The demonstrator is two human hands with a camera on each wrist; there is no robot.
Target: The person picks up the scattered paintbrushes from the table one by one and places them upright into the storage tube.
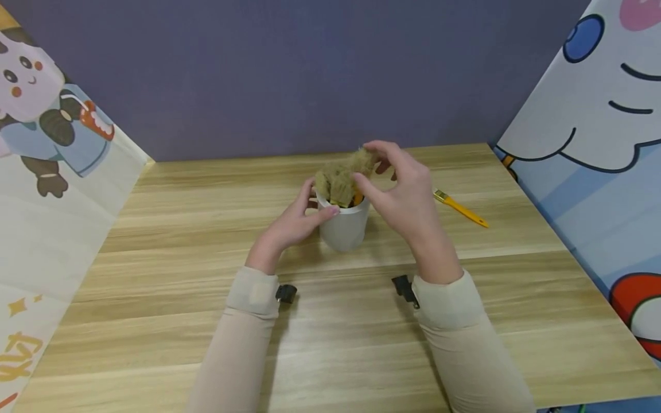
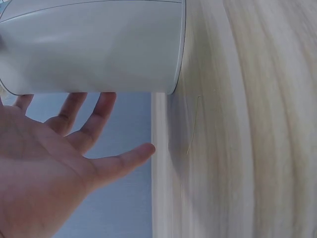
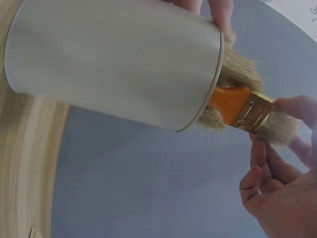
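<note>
A white cylindrical cup (image 1: 343,232) stands upright on the table, with several paintbrushes in it, bristles up. My left hand (image 1: 290,225) holds the cup at its left side, thumb on the front of the rim and fingers around behind. In the left wrist view, fingertips (image 2: 106,99) touch the cup wall. My right hand (image 1: 410,201) is at the cup's right side. It pinches the bristle end of a paintbrush (image 3: 235,105) with an orange handle and brass-coloured ferrule, whose lower handle is hidden inside the cup. Other bristles (image 3: 240,64) show behind it.
A thin paintbrush with a yellow handle (image 1: 462,210) lies on the wooden table (image 1: 181,275), right of the cup. A dark blue panel (image 1: 258,80) rises behind the table's back edge. Cartoon-printed panels stand at the left and right.
</note>
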